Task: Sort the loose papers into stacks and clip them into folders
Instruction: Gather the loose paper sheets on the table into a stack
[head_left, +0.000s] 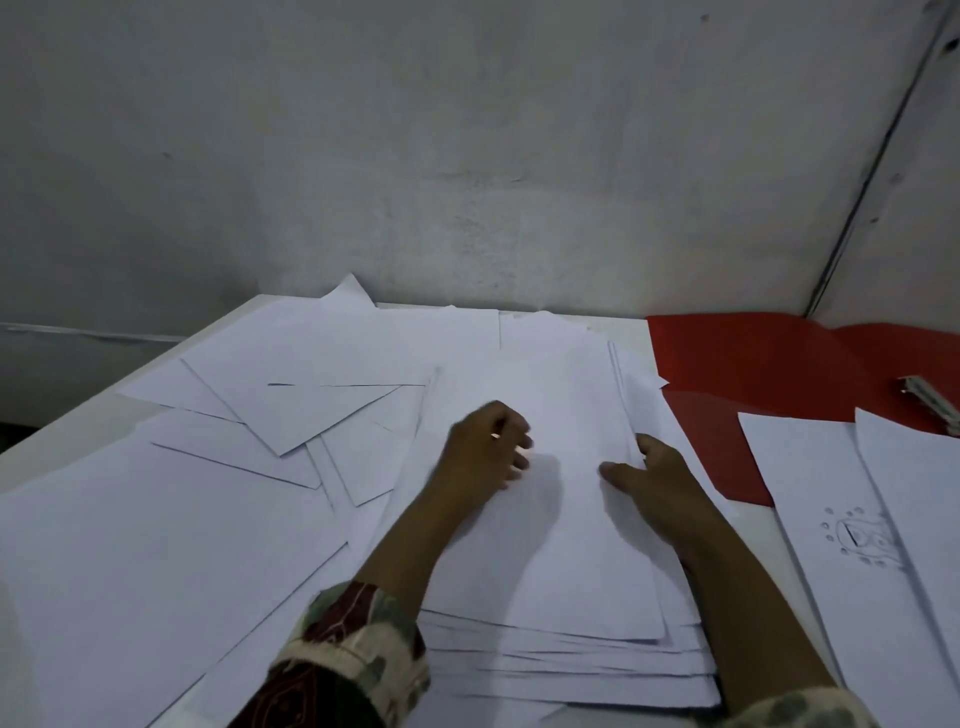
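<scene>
paper stack (561, 545) | long axis toward wall | both hands on it

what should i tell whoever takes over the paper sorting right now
Left hand: fingers loosely curled, resting on top of the centre paper stack, holding nothing.
Right hand: fingers at the stack's right edge, thumb on top; grip unclear.
Loose sheets lie scattered on the left.
Red folder lies open at right, its clip on it; printed sheets partly cover it.
Done: one rough stack.
Left: square it, gather the loose sheets, clip into the folder.
</scene>
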